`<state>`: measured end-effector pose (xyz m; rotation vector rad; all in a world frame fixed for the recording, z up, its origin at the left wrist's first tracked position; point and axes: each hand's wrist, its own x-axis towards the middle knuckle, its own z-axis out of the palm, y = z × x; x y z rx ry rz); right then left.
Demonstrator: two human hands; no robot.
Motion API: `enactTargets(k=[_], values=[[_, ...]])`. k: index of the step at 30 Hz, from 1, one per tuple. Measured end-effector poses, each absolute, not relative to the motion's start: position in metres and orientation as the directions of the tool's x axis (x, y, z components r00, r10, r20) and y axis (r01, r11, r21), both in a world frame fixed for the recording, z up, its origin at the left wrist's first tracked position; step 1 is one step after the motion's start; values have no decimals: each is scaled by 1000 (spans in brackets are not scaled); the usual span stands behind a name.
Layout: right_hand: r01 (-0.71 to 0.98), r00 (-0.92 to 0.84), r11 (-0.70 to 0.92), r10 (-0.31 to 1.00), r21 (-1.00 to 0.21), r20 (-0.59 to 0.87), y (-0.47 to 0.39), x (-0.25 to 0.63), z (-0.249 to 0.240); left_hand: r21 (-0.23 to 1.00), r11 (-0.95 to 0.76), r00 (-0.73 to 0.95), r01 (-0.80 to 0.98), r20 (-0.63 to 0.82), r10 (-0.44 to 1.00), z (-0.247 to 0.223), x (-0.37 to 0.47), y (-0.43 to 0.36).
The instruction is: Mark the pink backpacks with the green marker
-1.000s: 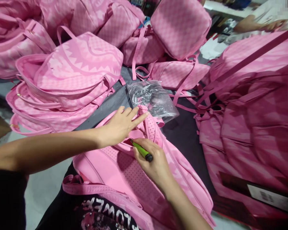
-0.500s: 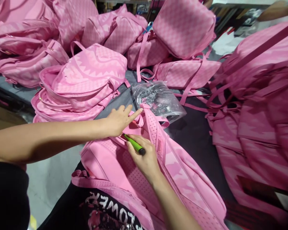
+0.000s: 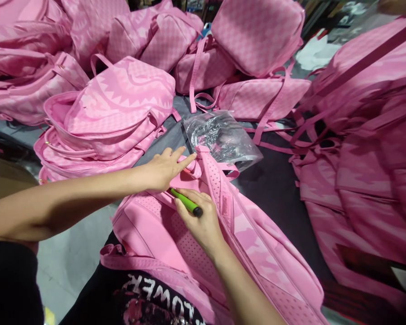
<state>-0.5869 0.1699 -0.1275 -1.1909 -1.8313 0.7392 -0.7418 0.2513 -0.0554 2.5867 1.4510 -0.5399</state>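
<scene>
A pink backpack (image 3: 257,230), with dotted mesh on its back panel and straps, leans from the dark table towards my body. My left hand (image 3: 165,169) lies palm down on its top end, fingers stretched and spread, pressing the fabric near the top loop. In my right hand (image 3: 203,221) is a slim green pen-shaped tool with a black end (image 3: 186,202). Its far tip meets the pink fabric just below my left palm; the tip itself is hidden. One shoulder strap (image 3: 211,176) runs up past my right fingers.
Behind the hands lies a clear plastic bag (image 3: 223,137). An unzipped pink backpack (image 3: 122,104) sits at the left, with several more heaped behind it. Checkered pink bags (image 3: 257,36) stand at the back. A pile of pink camouflage backpacks (image 3: 362,180) fills the right side.
The view has shifted slightly. Both hands stay at the same spot on the backpack, and the green tool keeps nearly the same angle.
</scene>
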Motion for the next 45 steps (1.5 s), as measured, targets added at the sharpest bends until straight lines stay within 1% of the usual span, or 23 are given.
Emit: enactTargets(k=[3,7,11,14,17,21,24,28,31,33,35,38,40,43,44,45], values=[[485,-207,373,928,-791,311,171,-587,-128,-52,-536,486,842,-356,798,-58,-743,253],[460,-223,355,933,-814,281,172,-587,-126,-63,-549,512,834,-284,811,-67,-747,252],[487,-195,329,944,-809,266,172,-591,-122,-74,-560,530,825,-240,813,-70,-749,250],[494,-218,330,943,-805,253,172,-594,-119,-78,-557,528,827,-234,816,-65,-748,247],[559,-193,336,942,-758,275,171,-596,-117,-73,-544,513,836,-246,822,-59,-746,243],[529,-224,335,941,-779,253,171,-597,-114,-64,-540,511,839,-242,824,-58,-747,242],[600,-201,324,946,-731,254,172,-596,-113,-66,-549,522,833,-238,820,-60,-747,243],[534,-235,323,944,-781,230,173,-596,-113,-59,-552,526,831,-239,817,-58,-747,241],[531,-223,321,946,-784,236,174,-597,-112,-57,-544,518,837,-236,822,-55,-747,240],[495,-228,311,947,-811,225,174,-598,-111,-51,-537,510,842,-246,824,-53,-747,239],[506,-212,297,953,-810,217,174,-600,-110,-37,-536,511,844,-249,823,-53,-748,237],[534,-201,315,949,-785,244,174,-606,-111,-27,-537,522,843,-201,829,-58,-751,236],[519,-226,301,951,-800,211,174,-610,-110,-32,-538,527,842,-166,834,-64,-754,237],[594,-223,268,961,-759,165,167,-606,-92,-49,-551,541,833,-133,830,-70,-757,237],[582,-242,284,955,-762,171,162,-599,-81,-55,-555,546,830,-122,829,-70,-758,236],[530,-272,313,943,-788,192,157,-590,-68,-59,-558,550,828,-114,827,-69,-759,234]])
